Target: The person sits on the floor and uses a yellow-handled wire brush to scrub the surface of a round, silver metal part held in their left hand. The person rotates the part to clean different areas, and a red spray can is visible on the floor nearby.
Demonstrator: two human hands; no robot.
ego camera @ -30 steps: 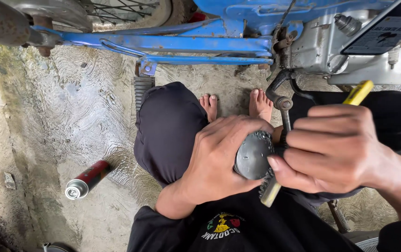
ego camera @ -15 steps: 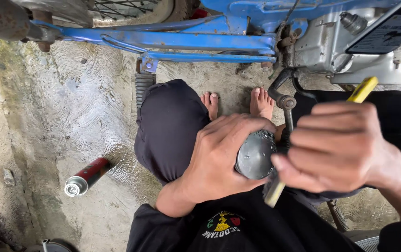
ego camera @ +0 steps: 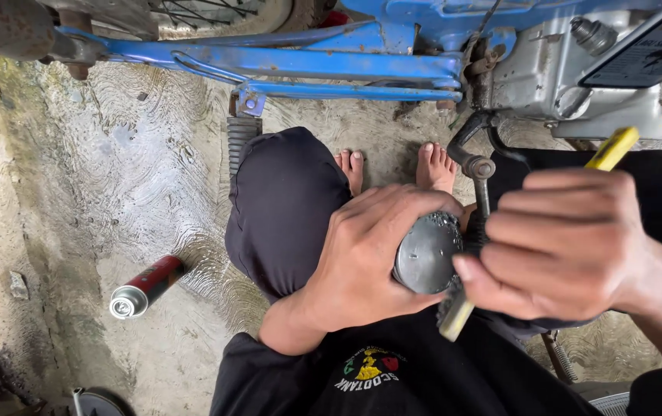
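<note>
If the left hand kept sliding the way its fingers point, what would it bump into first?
Probably the right hand: the left hand wraps a round grey metal part, fingers aimed rightward at it. Depth is hard to judge.

Left hand (ego camera: pixel 369 254) and right hand (ego camera: pixel 569 243) meet, fingers (ego camera: pixel 500 285) curled.

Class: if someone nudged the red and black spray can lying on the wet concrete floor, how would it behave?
The red and black spray can lies on its side, so it would probably roll. Its smooth cylinder likely feels slippery, since the wet concrete floor glistens.
</note>
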